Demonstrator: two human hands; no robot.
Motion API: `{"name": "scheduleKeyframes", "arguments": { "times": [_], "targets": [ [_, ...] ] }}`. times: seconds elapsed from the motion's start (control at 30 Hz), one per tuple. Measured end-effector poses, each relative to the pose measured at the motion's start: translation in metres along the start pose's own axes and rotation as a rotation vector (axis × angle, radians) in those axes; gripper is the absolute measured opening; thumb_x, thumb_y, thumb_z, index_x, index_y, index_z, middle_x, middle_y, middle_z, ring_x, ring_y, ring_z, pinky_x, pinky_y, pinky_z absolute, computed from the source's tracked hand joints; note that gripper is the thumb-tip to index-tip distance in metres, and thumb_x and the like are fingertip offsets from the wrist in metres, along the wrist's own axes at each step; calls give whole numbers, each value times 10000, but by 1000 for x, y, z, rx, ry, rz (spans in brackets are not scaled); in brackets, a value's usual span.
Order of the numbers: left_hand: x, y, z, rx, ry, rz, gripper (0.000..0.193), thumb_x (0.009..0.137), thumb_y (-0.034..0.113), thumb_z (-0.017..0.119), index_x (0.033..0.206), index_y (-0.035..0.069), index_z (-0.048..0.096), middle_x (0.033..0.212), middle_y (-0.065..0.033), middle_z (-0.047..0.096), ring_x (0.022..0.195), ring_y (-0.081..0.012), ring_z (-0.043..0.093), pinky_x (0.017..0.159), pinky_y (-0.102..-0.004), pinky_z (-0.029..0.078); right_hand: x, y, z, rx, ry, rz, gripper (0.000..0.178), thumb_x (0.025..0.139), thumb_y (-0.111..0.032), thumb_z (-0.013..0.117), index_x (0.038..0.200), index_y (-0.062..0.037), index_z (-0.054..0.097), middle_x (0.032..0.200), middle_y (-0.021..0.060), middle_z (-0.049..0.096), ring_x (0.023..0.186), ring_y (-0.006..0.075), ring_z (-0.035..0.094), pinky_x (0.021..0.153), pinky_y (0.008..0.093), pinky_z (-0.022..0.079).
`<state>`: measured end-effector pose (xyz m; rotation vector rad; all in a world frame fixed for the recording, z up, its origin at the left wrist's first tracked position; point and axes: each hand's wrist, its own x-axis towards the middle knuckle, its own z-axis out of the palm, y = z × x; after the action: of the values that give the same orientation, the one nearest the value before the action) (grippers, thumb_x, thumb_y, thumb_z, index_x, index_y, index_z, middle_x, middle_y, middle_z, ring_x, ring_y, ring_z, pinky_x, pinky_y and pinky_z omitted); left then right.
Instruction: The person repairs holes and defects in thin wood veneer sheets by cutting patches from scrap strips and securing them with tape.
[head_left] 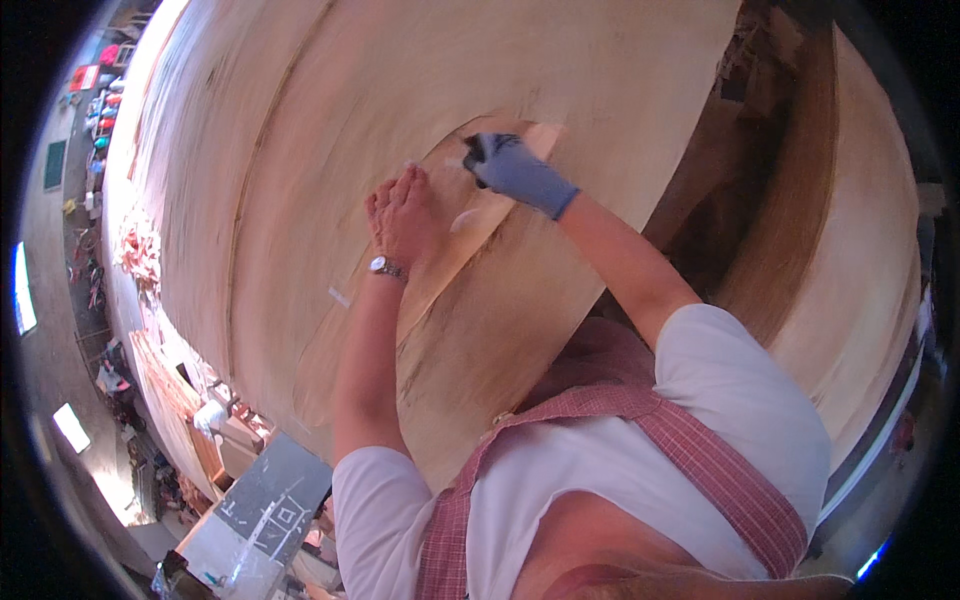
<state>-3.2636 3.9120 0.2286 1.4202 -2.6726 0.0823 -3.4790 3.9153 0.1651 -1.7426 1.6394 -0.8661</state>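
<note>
A large sheet of pale wood veneer (560, 60) spreads under both hands. My left hand (405, 215) is bare, with a watch at the wrist, and lies on the sheet with its fingers stretched out flat. To its right, my right hand (520, 175), in a grey-blue glove with dark fingertips, is closed and blurred. Whatever it grips is hidden, though a small light tip shows toward the left hand. Around the right hand runs a curved dark line in the veneer. A lighter narrow veneer strip (465, 262) slants between my forearms.
A small white label or tape piece (339, 297) sits left of my left forearm. Beyond the sheet's right edge is a dark gap, then another curved wood sheet (860, 290). A grey panel with white tape marks (265, 510) stands at lower left, near scattered workshop items.
</note>
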Motion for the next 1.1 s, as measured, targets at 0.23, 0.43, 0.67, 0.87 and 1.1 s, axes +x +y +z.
{"name": "scheduleKeyframes", "arguments": {
  "times": [0.23,0.43,0.67,0.87,1.1],
  "targets": [
    [53,67,-14,-263,5,41,430,814,120,559,1243,93,564,1359,-52,517,1163,-257,503,944,-430,366,-23,33,-122,18,37,430,409,841,-376,616,952,15,568,897,239,650,833,373,645,736,431,507],
    [66,166,7,-327,6,135,615,813,221,621,1395,161,432,1399,-78,463,1238,-281,433,980,-489,332,-49,62,-125,-208,102,415,443,848,-424,619,943,7,573,864,222,656,816,357,654,718,431,510],
    [61,170,9,-200,-4,99,510,831,269,616,1329,230,510,1363,-96,480,1233,-305,434,922,-538,368,-121,7,-131,426,50,766,294,898,-260,593,1057,-13,584,725,82,662,544,151,578,512,300,473],
    [35,98,-19,-762,-49,-215,386,870,137,556,1249,62,557,1313,-131,533,1218,-287,486,999,-453,385,-132,-40,-108,771,-260,627,267,907,-261,587,992,-8,587,720,72,675,498,109,511,448,258,416],
    [-67,138,-12,-273,12,27,445,842,132,569,1285,99,548,1359,-80,516,1241,-290,472,1017,-421,357,-142,-26,-48,258,-110,375,218,895,-244,586,976,-43,579,758,160,668,630,284,641,566,406,497]
  ]
}}
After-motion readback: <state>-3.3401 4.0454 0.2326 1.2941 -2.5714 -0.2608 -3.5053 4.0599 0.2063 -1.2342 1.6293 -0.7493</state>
